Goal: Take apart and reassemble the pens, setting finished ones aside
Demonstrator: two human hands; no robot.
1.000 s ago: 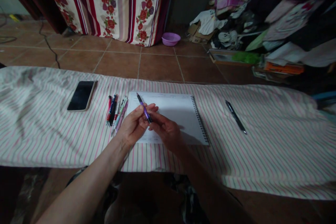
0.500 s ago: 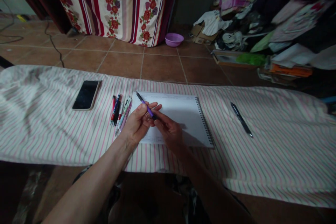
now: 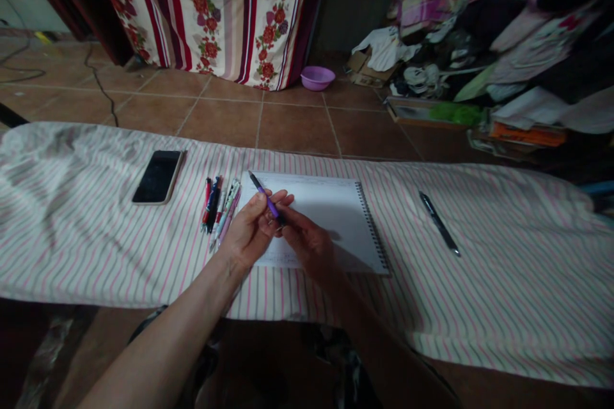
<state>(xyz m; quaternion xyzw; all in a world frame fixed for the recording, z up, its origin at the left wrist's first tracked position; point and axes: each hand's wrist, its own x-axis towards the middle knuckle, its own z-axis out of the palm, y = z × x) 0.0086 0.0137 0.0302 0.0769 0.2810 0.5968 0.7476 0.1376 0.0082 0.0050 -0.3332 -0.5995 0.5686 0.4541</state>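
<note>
Purple pen [image 3: 264, 195] is clamped between fingers of left hand [image 3: 249, 230] and right hand [image 3: 307, 244], over the notebook [image 3: 330, 217].

Both hands, left hand [image 3: 249, 230] & right hand [image 3: 307, 243], grip purple pen [image 3: 265, 196] over notebook [image 3: 330, 211].

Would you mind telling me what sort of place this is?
Probably a room in a home: a tiled floor, a flowered curtain and heaps of clothes, with a notebook on a striped cloth.
</note>
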